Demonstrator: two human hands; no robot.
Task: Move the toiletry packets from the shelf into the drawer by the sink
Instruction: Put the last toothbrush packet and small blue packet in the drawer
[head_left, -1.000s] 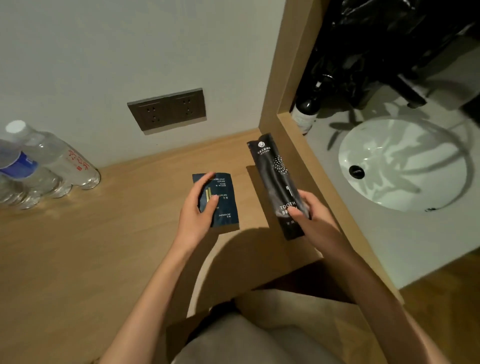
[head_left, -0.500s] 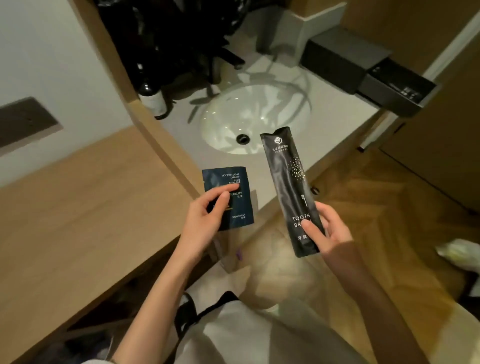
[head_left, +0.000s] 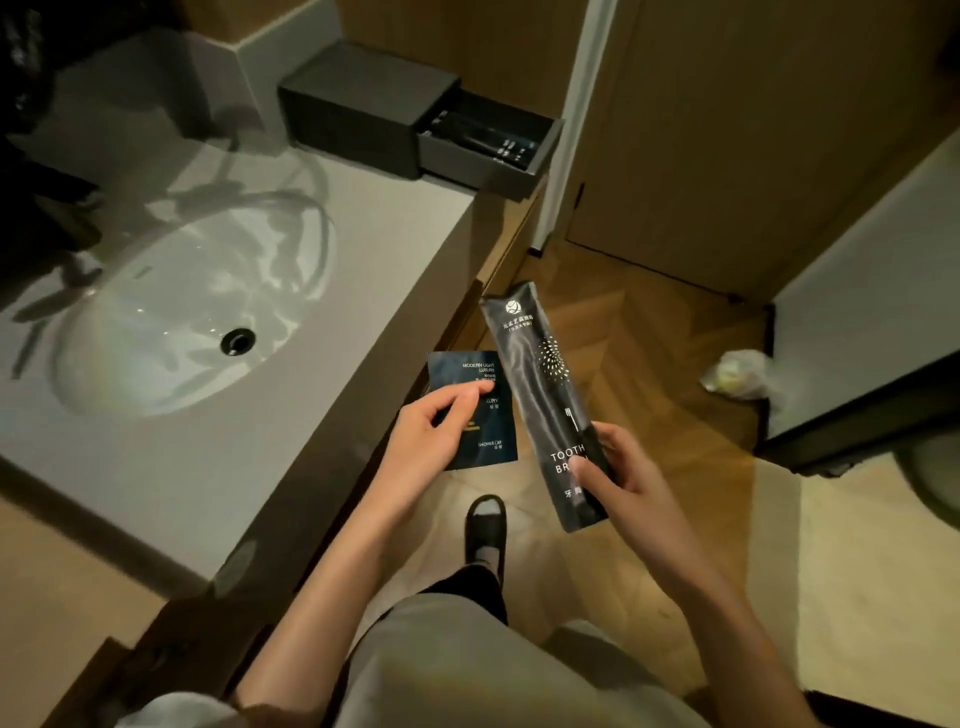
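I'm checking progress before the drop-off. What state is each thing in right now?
Drawer: pulled open, dark packets inside.
Toothbrush packet: sealed, held in right hand.
Shower cap packet: sealed, held in left hand.
Sink: empty, drain open.

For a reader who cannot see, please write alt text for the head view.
Left hand holds a shower cap packet, right hand a toothbrush packet, beside the sink; the open drawer waits ahead.

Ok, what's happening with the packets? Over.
Left hand holds shower cap packet. Right hand holds toothbrush packet. Drawer open, path clear.
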